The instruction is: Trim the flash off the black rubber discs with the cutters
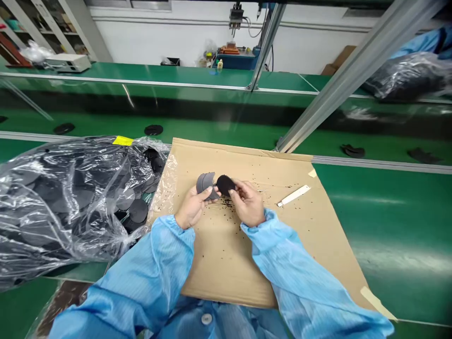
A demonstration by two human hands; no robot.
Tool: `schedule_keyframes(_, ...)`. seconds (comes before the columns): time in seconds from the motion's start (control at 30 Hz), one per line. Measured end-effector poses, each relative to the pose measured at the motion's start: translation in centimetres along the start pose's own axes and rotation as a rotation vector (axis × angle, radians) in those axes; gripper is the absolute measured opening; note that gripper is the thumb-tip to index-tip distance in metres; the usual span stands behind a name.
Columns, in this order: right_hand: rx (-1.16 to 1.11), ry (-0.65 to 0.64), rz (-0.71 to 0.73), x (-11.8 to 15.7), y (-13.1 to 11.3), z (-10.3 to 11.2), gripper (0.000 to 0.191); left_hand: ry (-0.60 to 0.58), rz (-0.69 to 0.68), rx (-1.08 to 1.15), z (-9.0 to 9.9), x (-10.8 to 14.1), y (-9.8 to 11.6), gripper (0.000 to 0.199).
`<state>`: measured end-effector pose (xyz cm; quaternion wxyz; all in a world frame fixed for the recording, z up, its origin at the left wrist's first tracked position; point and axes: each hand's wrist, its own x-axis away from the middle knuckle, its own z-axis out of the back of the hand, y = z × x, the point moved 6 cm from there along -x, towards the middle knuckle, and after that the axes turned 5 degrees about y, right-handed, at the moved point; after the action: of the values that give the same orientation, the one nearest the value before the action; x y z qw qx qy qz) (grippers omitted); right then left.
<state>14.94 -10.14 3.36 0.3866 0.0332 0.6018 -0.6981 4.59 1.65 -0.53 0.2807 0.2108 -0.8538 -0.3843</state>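
Observation:
Over the cardboard sheet [229, 263], my left hand [193, 205] is closed on a grey curved piece [207, 184] with lines across it. My right hand [250, 202] pinches a flat black disc [225, 185] beside it, its fingers pressed together. The two pieces are held close to each other; whether they touch is hard to tell. Small black scraps [228, 202] lie scattered on the cardboard below and between my hands. A white flat-handled tool [294, 196] rests to the right of my right hand.
On the left, a large clear plastic bag [70, 202] holds dark discs. Black pieces [153, 130] lie on the green conveyor [212, 123] behind the cardboard. A metal post [332, 99] slants up at the right. Tape [378, 303] marks the cardboard's lower right corner.

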Motion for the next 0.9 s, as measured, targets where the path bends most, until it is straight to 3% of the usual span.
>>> schedule_keyframes(0.17,0.091,0.056,0.170,0.6,-2.2,0.5,0.025,0.007,0.019,0.018,0.1,0.0,0.0,0.038)
schedule_keyframes(0.33,0.065,-0.044,0.217,0.8,-2.4,-0.5,0.027,-0.073,0.035,-0.067,-0.4,0.5,-0.1,0.044)
schedule_keyframes(0.47,0.058,-0.003,0.069,0.8,-1.3,-0.4,0.025,-0.054,-0.022,-0.060,-0.4,0.5,0.0,0.044)
schedule_keyframes(0.6,-0.002,-0.085,-0.136,1.3,0.2,-1.1,0.033,-0.045,-0.088,-0.100,-0.4,0.4,0.2,0.044)
schedule_keyframes(0.77,0.001,-0.054,-0.107,1.3,0.2,-1.0,0.032,0.003,-0.078,-0.303,0.0,0.4,0.0,0.047)
schedule_keyframes(0.9,0.001,-0.079,-0.114,1.3,0.3,-1.1,0.031,-0.003,-0.091,-0.287,0.1,0.4,0.0,0.049)
